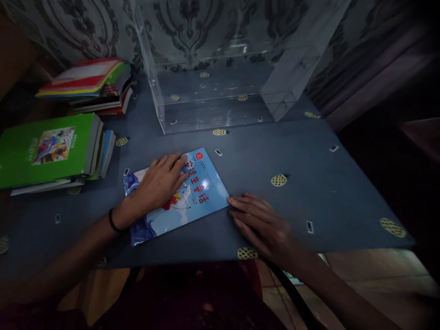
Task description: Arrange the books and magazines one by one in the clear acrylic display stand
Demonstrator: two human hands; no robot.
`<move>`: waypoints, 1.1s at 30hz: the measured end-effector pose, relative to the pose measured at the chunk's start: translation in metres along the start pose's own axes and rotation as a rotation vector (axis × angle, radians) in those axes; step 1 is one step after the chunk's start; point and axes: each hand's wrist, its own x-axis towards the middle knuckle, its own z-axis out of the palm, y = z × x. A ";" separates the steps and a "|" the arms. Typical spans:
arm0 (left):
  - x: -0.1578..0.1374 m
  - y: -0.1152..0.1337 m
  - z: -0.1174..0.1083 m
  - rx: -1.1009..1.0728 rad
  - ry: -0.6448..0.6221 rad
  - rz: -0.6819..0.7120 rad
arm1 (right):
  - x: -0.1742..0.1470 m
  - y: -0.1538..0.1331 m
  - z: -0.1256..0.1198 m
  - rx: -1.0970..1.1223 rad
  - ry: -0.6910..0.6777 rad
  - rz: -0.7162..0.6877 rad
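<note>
A light blue picture book with red Chinese characters on its cover lies at a slant near the table's front edge. My left hand rests flat on the cover, fingers stretched toward the title and partly covering the artwork. To the right, my right hand lies with its fingers extended, the fingertips at the book's lower right corner. Whether a fingertip reaches under that corner is not visible.
A clear acrylic shelf stands at the back of the blue pineapple-print table. On the left are a stack topped by a green book and another stack with a red and yellow top. Patterned curtain fabric hangs behind.
</note>
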 end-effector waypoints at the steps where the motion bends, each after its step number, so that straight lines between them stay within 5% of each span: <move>1: 0.000 -0.002 -0.003 0.012 -0.006 -0.026 | 0.000 0.000 0.000 -0.008 -0.002 -0.004; 5: 0.005 -0.012 -0.011 -0.045 -0.029 -0.128 | 0.000 -0.002 0.001 -0.020 0.017 0.006; 10: 0.012 -0.026 -0.022 -0.366 -0.180 -0.299 | 0.002 -0.007 0.006 -0.026 0.000 0.067; 15: 0.002 -0.029 -0.027 -0.658 -0.191 -0.312 | 0.003 -0.018 0.006 0.023 -0.018 0.147; 21: -0.011 -0.019 -0.032 -1.404 -0.137 -0.476 | 0.004 -0.014 0.024 0.050 0.048 0.320; 27: -0.007 -0.010 -0.053 -1.575 0.233 -0.420 | 0.044 -0.006 0.031 0.335 0.213 0.435; 33: 0.003 0.006 -0.071 -1.535 0.606 -0.421 | 0.094 -0.024 0.014 0.822 0.124 0.523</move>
